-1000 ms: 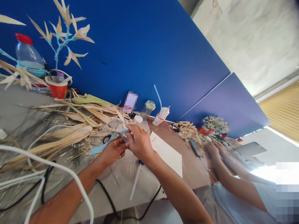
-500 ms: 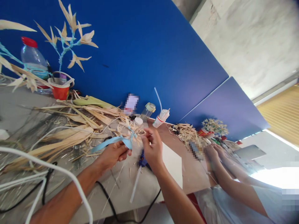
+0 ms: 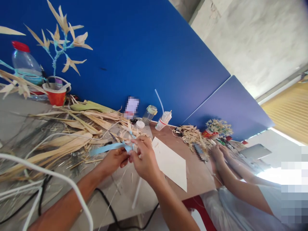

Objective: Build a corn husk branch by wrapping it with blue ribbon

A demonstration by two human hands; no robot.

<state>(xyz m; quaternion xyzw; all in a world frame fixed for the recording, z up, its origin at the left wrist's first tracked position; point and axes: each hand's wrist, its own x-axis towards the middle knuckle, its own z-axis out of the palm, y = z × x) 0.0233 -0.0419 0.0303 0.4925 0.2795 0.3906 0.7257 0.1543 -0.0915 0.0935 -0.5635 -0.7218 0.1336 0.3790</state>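
Observation:
My left hand (image 3: 118,158) is closed, thumb and fingers pinching a light blue crepe-like strip (image 3: 107,148) whose loose end trails to the left. Right beside it, my right hand (image 3: 145,158) is closed too, its fingertips meeting the strip where it wraps round a thin stem. Pale dried husk petals (image 3: 127,128) with bits of blue show just behind my fingers. The stem itself is mostly hidden by my hands. A translucent glue stick (image 3: 136,194) lies on the table below my right hand.
Dried husks (image 3: 79,141) cover the table's left. A husk-flower branch (image 3: 56,57) stands in a red cup (image 3: 56,96) near a bottle (image 3: 25,61). White cables (image 3: 72,179) cross the near left. White paper (image 3: 172,163) lies right; beyond are a co-worker's hands (image 3: 218,152).
My right hand has moved left and down onto the blue strip, close against my left hand. It now covers the blue tool seen under it before. The view has shifted slightly.

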